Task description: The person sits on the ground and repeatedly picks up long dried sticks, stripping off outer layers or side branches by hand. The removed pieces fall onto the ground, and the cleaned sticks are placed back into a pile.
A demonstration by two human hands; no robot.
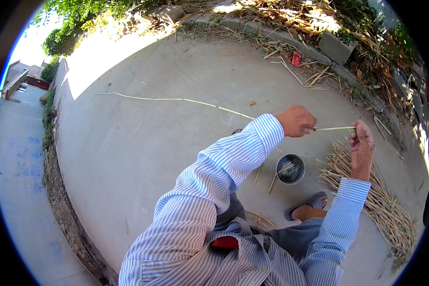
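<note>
A long, thin pale-green stalk (336,127) stretches between my two hands. Its thinner length (186,100) trails far to the left above the concrete, passing behind my left sleeve. My left hand (296,121) is closed around the stalk, knuckles up; a small dark spot shows at its fingertips, too small to name. At the right, my right hand (362,139) pinches the stalk's end between thumb and fingers. Below the hands stands a round bucket (291,183) with dark liquid and a few short stalk pieces (286,167) inside. A bundle of dry stalks (374,198) lies under my right forearm.
My sandalled foot (310,209) is between bucket and bundle. Loose stalk pieces (261,218) lie near my legs. A low concrete kerb (291,40) with dry plant litter, a grey block (336,46) and a red scrap (296,59) borders the far right.
</note>
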